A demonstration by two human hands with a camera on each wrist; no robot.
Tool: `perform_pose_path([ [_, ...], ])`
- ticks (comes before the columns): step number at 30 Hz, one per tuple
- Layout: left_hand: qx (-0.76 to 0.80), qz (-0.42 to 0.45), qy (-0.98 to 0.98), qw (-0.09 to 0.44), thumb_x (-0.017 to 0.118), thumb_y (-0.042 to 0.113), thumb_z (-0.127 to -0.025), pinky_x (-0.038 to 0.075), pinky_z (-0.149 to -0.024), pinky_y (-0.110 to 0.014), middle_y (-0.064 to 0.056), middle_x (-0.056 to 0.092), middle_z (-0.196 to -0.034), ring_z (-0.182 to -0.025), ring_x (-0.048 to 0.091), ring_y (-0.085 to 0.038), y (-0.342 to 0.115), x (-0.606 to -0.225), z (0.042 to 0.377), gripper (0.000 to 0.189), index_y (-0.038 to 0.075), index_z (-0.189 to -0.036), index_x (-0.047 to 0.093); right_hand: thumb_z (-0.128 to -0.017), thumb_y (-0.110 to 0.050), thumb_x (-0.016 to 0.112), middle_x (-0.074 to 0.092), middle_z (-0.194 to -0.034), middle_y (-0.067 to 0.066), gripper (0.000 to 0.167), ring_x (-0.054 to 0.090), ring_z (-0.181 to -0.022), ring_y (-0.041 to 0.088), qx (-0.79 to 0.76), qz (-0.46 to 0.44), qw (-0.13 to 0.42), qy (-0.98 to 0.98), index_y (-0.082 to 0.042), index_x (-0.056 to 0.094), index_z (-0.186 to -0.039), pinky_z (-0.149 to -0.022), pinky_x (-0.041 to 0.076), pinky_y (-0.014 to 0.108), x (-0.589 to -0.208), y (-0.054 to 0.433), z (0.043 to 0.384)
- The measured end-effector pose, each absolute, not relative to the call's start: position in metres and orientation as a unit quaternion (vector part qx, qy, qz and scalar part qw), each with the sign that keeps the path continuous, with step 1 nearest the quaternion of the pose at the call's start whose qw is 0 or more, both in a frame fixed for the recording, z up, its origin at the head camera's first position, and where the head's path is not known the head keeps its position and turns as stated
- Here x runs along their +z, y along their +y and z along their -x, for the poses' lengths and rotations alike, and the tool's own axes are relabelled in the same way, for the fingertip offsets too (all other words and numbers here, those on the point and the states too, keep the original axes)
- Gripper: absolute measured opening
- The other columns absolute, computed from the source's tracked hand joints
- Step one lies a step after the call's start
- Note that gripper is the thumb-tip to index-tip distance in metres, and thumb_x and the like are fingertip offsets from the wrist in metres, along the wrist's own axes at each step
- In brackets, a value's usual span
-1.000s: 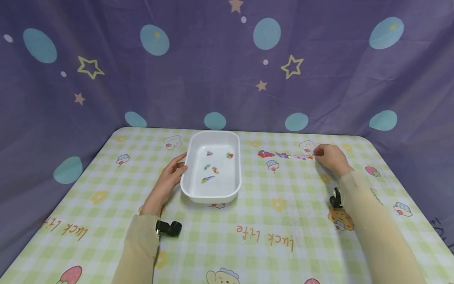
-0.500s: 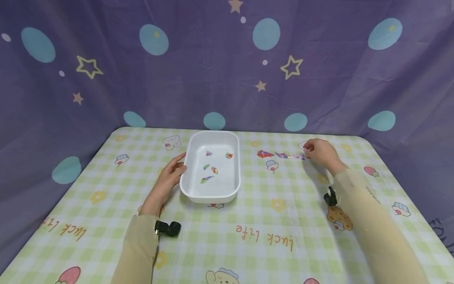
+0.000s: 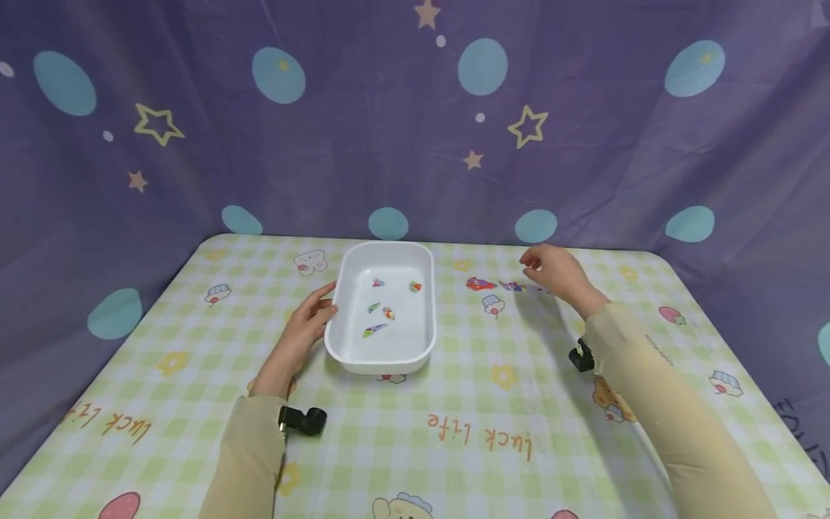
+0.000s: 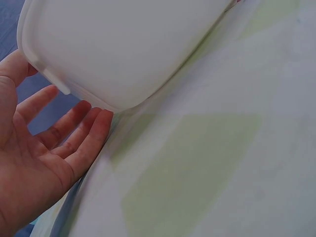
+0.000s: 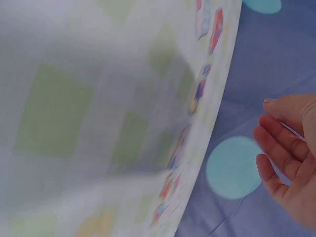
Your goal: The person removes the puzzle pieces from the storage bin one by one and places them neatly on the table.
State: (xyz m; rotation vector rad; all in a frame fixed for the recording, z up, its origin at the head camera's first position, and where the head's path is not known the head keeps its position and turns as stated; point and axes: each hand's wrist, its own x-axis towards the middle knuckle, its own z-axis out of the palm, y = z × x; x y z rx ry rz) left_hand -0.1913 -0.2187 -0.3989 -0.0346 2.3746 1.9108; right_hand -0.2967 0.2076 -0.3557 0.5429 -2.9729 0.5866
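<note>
In the head view my left hand (image 3: 308,322) rests against the left side of a white rectangular tray (image 3: 429,342). The left wrist view has its loosely bent fingers (image 4: 101,128) touching the tray's outer wall and rim. Several small, colourful sticker-like pieces lie scattered in the tray, one of them a long green-and-purple piece (image 3: 374,331). Above the table's right side hovers my right hand (image 3: 559,274), fingers relaxed, with nothing seen between them. Below and left of it runs a row of similar pieces, starting with a red one (image 3: 481,284); the hand partly hides the row in the head view.
A green-and-white checked cloth (image 3: 363,461) with printed cartoons covers the table. Behind the table's far edge hangs a purple curtain (image 3: 311,173) with stars and blue ovals. Black wrist cameras are strapped to both forearms.
My right hand has risen off the right end of the row and moved left over the pieces. The left hand stays at the tray. The head view has shifted slightly.
</note>
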Motion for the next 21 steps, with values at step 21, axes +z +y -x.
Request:
perform_pose_path([
  [21,0.617,0.007,0.785,0.044,0.049,0.037,-0.093,0.048,-0.084,-0.023,-0.013,0.04,-0.134,-0.111,0.047,-0.02,-0.222,-0.407,0.196,0.056,0.03,-0.143,0.026,-0.083,-0.015,0.063,0.065,-0.095,0.004,0.018,0.06,-0.089,0.019,0.185,-0.297,0.041,-0.936,-0.008,0.066,-0.1,-0.078,0.049,0.035,-0.332,0.122,0.28],
])
